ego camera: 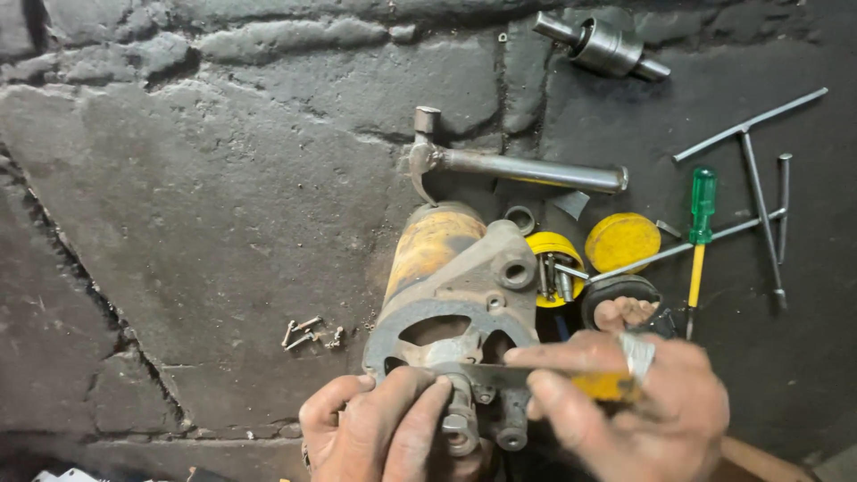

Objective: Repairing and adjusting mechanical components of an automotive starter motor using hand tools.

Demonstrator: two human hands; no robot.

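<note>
A worn yellow starter motor (446, 268) with a grey cast end housing lies on the dark stone floor, its open end toward me. My left hand (375, 433) grips the housing's lower edge beside the shaft. My right hand (643, 402), wearing a silver ring, holds a flat metal blade with a yellow handle (536, 375) laid across the housing's opening.
Lying behind the motor is a steel hammer (518, 165). To the right sit a yellow cap (622, 241), a yellow container with bolts (555, 266), a green-handled screwdriver (699, 241) and T-handle wrenches (759, 170). Several loose screws (308, 335) rest left. A metal cylinder part (603, 45) lies far back.
</note>
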